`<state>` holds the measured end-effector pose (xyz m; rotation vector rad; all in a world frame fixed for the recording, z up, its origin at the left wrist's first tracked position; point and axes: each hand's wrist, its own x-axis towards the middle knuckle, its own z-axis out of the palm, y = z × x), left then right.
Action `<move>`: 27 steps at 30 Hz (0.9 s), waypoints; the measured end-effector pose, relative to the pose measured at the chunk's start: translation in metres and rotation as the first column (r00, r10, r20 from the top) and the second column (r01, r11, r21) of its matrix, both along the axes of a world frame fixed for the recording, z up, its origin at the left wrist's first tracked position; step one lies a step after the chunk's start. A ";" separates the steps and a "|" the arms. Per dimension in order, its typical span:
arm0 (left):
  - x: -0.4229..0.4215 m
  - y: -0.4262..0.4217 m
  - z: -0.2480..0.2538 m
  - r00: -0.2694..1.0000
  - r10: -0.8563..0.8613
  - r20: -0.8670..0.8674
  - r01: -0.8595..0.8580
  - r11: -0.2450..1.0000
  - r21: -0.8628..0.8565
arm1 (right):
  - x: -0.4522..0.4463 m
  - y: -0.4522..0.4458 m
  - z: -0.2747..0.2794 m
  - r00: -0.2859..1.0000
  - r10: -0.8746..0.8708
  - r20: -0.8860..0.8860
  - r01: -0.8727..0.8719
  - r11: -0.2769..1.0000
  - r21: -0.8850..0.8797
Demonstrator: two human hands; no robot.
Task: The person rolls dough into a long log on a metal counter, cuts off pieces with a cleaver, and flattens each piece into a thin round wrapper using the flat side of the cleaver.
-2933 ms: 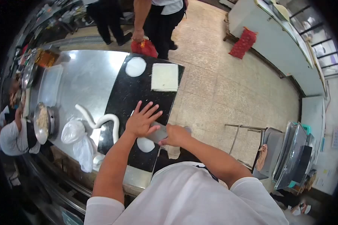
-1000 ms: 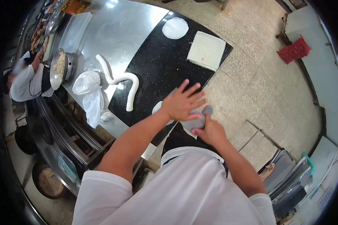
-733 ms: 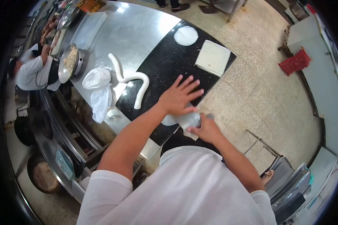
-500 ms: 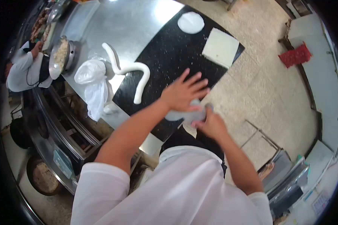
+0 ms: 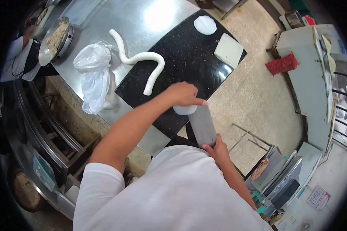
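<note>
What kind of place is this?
Probably a working kitchen, maybe a restaurant's. A long white rope that looks like dough lies on the worktop, a metal bowl holds what looks like food, and another person in white is nearby.

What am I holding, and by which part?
Your right hand holds a flat grey tool by the end nearer your body. Your left hand is at its far end; whether it grips cannot be told.
</note>
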<state>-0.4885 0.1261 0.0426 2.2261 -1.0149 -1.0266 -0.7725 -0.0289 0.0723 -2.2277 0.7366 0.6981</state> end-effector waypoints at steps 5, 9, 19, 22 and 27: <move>-0.029 0.033 -0.012 0.905 0.426 0.010 -0.416 0.889 -0.193 | -0.001 -0.028 0.014 0.996 0.058 0.065 -0.055 0.997 -0.056; -0.045 0.036 -0.013 0.803 0.596 -0.024 -0.572 0.757 -0.317 | 0.079 -0.048 -0.004 0.961 0.157 0.228 -0.120 0.979 -0.165; -0.118 0.060 0.014 0.464 0.861 -0.207 -0.852 0.371 -0.369 | 0.147 -0.040 -0.020 0.755 0.638 0.153 -0.656 0.734 0.178; -0.119 0.047 0.035 0.317 0.933 -0.170 -0.900 0.239 -0.364 | 0.159 -0.087 -0.036 0.752 0.622 0.219 -0.660 0.705 0.262; -0.047 -0.004 0.062 0.370 0.924 0.093 -0.796 0.368 -0.481 | 0.168 -0.175 -0.037 0.827 0.505 0.248 -0.559 0.786 0.263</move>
